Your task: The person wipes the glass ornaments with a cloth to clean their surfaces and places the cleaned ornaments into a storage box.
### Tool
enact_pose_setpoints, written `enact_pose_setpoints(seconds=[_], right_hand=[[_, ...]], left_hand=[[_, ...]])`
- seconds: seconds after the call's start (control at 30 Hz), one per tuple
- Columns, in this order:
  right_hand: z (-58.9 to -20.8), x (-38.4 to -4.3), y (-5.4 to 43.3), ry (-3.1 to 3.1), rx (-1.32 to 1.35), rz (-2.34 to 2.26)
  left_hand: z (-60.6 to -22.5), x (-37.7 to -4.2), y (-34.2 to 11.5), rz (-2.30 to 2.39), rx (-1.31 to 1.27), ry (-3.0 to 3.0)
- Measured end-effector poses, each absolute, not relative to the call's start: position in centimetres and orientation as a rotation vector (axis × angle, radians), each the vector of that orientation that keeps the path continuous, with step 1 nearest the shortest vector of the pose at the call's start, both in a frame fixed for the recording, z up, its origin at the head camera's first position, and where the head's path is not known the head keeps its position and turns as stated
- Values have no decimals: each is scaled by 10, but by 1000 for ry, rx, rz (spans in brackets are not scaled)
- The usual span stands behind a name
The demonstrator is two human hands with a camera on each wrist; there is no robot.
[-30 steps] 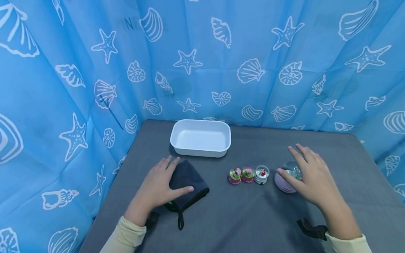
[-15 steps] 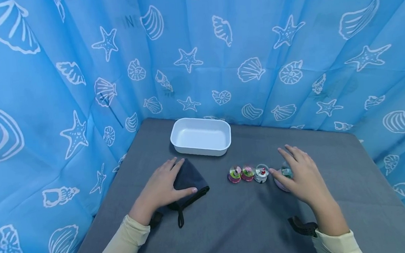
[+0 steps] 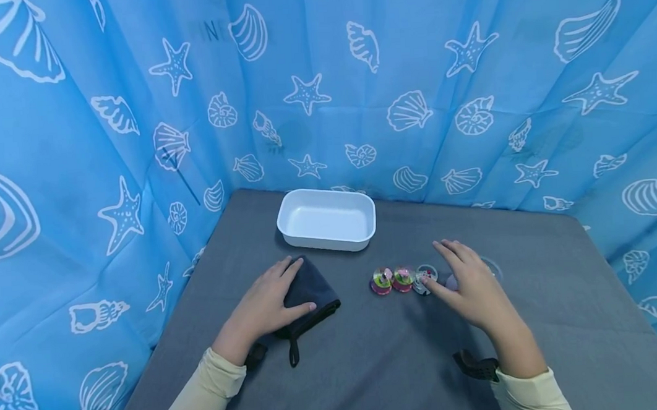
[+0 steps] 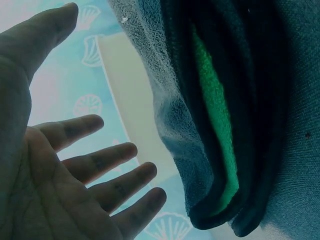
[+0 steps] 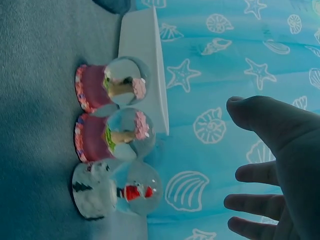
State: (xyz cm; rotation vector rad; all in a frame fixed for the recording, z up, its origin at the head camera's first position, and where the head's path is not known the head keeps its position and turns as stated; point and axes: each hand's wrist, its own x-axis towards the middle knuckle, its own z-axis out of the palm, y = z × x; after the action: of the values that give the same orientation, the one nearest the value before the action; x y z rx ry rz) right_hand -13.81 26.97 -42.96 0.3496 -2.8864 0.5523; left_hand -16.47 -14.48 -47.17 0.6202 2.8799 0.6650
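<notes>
My left hand (image 3: 264, 304) hovers with spread fingers over a folded dark grey cloth (image 3: 315, 286), which has a black edge and a loop. In the left wrist view a green strip shows inside the cloth's folds (image 4: 217, 112), and the hand is apart from it. Three small snow globes stand side by side: two with pink bases (image 5: 95, 87) (image 5: 95, 137) and one with a white base (image 5: 92, 192) and a red-clad figure. Above and right of them, my right hand (image 3: 472, 290) holds nothing, fingers extended. It mostly hides a purple-based clear object (image 3: 451, 283).
A white rectangular bin (image 3: 327, 242) stands at the back of the grey cloth-covered table (image 3: 370, 364). A blue curtain (image 3: 336, 130) with white shells and starfish hangs behind and along the left side.
My right hand has moved left, from over the purple-based object toward the white-based snow globe. My left hand has shifted slightly right over the cloth.
</notes>
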Motion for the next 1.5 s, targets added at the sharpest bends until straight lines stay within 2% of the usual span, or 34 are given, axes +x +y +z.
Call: enact_pose_setpoints(seconds=[0.83,1.5], right_hand=[[-459,-150,240,-2899,536,612],[-474,-160,226,-2927,565,558]], left_hand=[[-478,-169,-138,579,613,2837],[-481,-171,-134,493,601,2789]])
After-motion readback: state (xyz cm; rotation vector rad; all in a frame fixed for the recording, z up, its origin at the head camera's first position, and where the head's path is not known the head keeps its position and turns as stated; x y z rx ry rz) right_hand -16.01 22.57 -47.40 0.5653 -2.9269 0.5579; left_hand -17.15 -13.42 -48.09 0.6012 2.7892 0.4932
